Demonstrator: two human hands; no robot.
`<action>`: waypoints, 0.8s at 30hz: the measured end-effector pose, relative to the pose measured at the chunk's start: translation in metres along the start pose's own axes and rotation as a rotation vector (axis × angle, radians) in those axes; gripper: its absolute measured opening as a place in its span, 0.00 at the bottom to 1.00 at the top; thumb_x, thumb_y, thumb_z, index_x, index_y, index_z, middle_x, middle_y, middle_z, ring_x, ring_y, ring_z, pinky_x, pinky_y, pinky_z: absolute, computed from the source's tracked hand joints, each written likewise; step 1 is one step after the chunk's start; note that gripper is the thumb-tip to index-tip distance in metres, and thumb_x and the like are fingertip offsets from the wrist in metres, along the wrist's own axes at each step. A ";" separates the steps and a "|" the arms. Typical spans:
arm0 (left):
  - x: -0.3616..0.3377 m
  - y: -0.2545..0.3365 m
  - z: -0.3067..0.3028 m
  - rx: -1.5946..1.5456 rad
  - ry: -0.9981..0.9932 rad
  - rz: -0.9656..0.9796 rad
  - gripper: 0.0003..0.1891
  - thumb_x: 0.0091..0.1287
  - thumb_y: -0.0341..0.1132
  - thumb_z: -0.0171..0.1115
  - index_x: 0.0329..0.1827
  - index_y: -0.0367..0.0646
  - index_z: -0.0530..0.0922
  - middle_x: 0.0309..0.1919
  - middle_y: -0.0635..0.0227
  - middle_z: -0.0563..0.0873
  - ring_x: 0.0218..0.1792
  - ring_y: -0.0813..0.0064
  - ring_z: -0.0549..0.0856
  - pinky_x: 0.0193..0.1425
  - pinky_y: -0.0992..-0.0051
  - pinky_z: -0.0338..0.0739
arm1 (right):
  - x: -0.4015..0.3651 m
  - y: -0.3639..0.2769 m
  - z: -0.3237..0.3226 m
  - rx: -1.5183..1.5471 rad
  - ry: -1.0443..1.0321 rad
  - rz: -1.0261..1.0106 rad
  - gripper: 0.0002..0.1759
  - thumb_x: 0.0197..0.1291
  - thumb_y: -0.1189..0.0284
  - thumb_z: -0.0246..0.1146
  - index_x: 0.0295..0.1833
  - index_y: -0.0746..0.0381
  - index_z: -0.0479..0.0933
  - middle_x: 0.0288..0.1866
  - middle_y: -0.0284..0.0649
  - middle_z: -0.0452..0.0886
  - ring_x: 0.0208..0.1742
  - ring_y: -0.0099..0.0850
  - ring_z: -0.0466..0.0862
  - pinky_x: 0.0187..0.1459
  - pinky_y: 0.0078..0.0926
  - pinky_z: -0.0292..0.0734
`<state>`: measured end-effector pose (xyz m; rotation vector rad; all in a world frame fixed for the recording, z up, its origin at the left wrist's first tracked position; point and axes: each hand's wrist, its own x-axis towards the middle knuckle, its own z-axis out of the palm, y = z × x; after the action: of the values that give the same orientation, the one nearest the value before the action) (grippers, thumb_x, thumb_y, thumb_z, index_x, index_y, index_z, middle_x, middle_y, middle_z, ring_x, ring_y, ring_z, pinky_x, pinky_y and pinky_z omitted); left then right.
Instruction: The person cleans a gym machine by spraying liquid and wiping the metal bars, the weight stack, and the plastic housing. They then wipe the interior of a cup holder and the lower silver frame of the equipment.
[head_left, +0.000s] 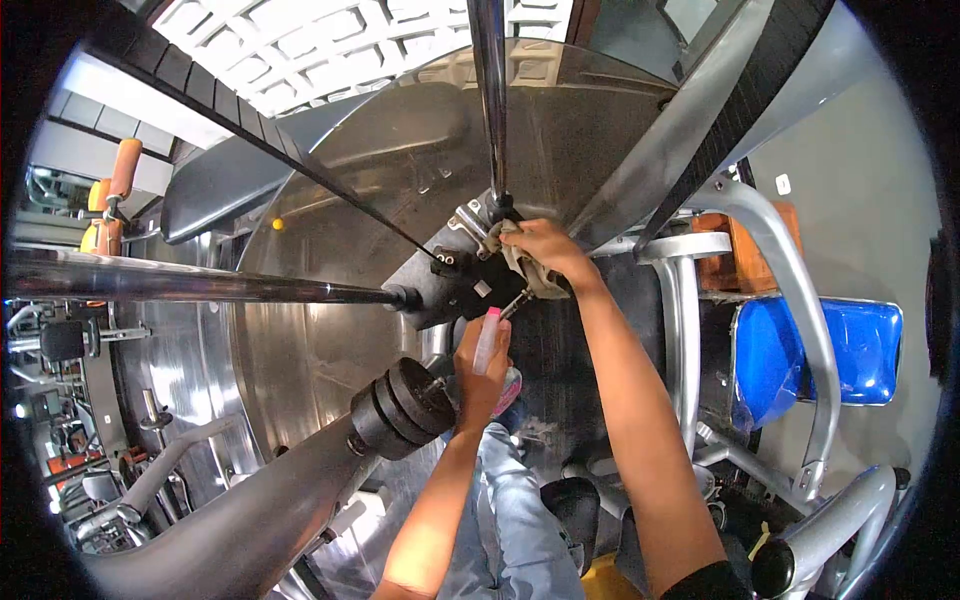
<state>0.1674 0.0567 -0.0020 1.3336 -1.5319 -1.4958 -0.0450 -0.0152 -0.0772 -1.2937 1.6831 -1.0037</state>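
Clenching a crumpled cloth (pixel 528 272) in the fingers of the right hand (pixel 545 250), pressed against the black bracket (pixel 465 285) at the end of the chrome bar (pixel 200 282). Gripping a spray bottle (pixel 488 338) in the fingers of the left hand (pixel 478 368) just below, beside the black weight plates (pixel 400 405).

Right hand (pixel 540 245) is up at the centre, pressing a cloth (pixel 532 275) onto the bracket (pixel 465 290) where two bars meet. The long bar (pixel 200 282) runs off to the left, and the upright bar (pixel 490 100) rises straight above. Just below, the left hand (pixel 480 375) grips a bottle (pixel 488 340), its top close under the cloth. Down and left of that hand sit the weight plates (pixel 400 405). Off right, beyond a curved frame tube (pixel 795 280), there's a seat pad (pixel 860 350). A shoe (pixel 575 505) shows low down between the forearms.
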 end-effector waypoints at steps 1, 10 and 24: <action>0.000 -0.001 0.000 0.021 0.001 0.016 0.11 0.75 0.40 0.60 0.42 0.40 0.78 0.25 0.74 0.74 0.23 0.83 0.76 0.26 0.79 0.74 | 0.002 0.004 -0.001 0.202 -0.101 0.168 0.18 0.64 0.58 0.65 0.43 0.63 0.85 0.31 0.37 0.85 0.32 0.26 0.81 0.40 0.25 0.74; 0.002 0.000 -0.001 0.090 -0.005 0.082 0.12 0.75 0.40 0.59 0.39 0.40 0.77 0.25 0.74 0.73 0.23 0.82 0.76 0.26 0.78 0.74 | -0.071 -0.054 -0.028 0.161 0.042 0.201 0.23 0.60 0.57 0.69 0.48 0.67 0.82 0.38 0.40 0.86 0.39 0.22 0.81 0.44 0.26 0.75; 0.000 0.003 -0.001 0.062 -0.013 0.064 0.11 0.75 0.38 0.58 0.43 0.38 0.78 0.26 0.71 0.75 0.23 0.81 0.76 0.26 0.77 0.72 | -0.024 -0.108 -0.011 -0.418 0.152 -0.072 0.16 0.52 0.61 0.71 0.46 0.54 0.86 0.41 0.46 0.86 0.46 0.46 0.86 0.45 0.42 0.79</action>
<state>0.1674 0.0557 0.0009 1.2994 -1.6264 -1.4310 -0.0109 -0.0087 0.0284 -1.5855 2.0519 -0.8331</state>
